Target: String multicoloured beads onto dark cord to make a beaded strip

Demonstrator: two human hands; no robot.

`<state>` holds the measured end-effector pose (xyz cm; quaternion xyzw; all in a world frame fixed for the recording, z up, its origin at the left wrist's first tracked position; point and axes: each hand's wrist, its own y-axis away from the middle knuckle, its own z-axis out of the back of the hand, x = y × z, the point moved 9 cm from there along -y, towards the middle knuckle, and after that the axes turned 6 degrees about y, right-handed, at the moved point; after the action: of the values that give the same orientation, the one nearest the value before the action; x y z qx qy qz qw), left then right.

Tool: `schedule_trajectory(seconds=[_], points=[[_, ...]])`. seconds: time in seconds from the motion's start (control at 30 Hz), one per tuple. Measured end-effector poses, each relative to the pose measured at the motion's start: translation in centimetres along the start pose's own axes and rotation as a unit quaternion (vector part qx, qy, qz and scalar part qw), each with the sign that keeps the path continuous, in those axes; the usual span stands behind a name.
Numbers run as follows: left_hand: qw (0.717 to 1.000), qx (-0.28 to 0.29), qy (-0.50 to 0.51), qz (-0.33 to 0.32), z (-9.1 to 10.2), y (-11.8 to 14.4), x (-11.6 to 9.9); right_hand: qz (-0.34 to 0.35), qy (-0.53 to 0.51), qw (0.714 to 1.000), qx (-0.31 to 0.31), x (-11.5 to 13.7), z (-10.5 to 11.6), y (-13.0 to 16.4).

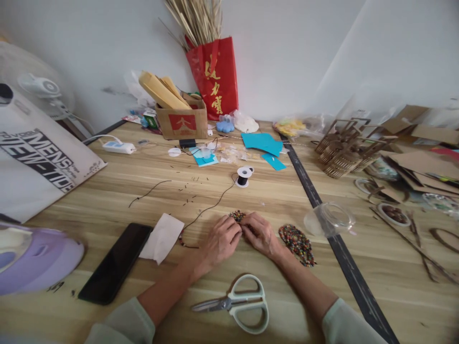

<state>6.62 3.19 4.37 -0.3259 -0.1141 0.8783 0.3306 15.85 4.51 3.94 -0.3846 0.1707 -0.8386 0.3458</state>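
Multicoloured small beads sit by bent-fingered left hand and right hand, pinch untellable; likely threading, next needing steady thin black cord.

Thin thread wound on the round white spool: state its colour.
Thin black thread, best seen in head view.

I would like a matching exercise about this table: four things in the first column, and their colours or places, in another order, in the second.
1. Scissors
2. Phone
3. Spool
4. Larger bead heap

A. Wound with black thread
B. Multicoloured, beside the right forearm
C. Between both forearms
D. Black, beside the white paper

Pairs: 1-C, 2-D, 3-A, 4-B
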Motion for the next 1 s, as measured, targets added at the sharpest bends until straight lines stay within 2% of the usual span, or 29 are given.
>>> schedule_trajectory(seconds=[0.2, 0.3, 1.0], points=[[0.990, 0.004, 0.109, 0.091, 0.3, -0.4, 2.3, 0.004, -0.020, 1.000, 0.001, 0.0, 0.1, 0.0], [0.985, -0.003, 0.127, 0.116, 0.4, -0.5, 3.1, 0.007, -0.021, 1.000, -0.009, 0.2, 0.2, -0.1], [0.986, -0.012, 0.124, 0.107, 0.0, -0.5, 3.8, 0.000, -0.026, 1.000, -0.013, -0.1, 0.2, 0.0]])
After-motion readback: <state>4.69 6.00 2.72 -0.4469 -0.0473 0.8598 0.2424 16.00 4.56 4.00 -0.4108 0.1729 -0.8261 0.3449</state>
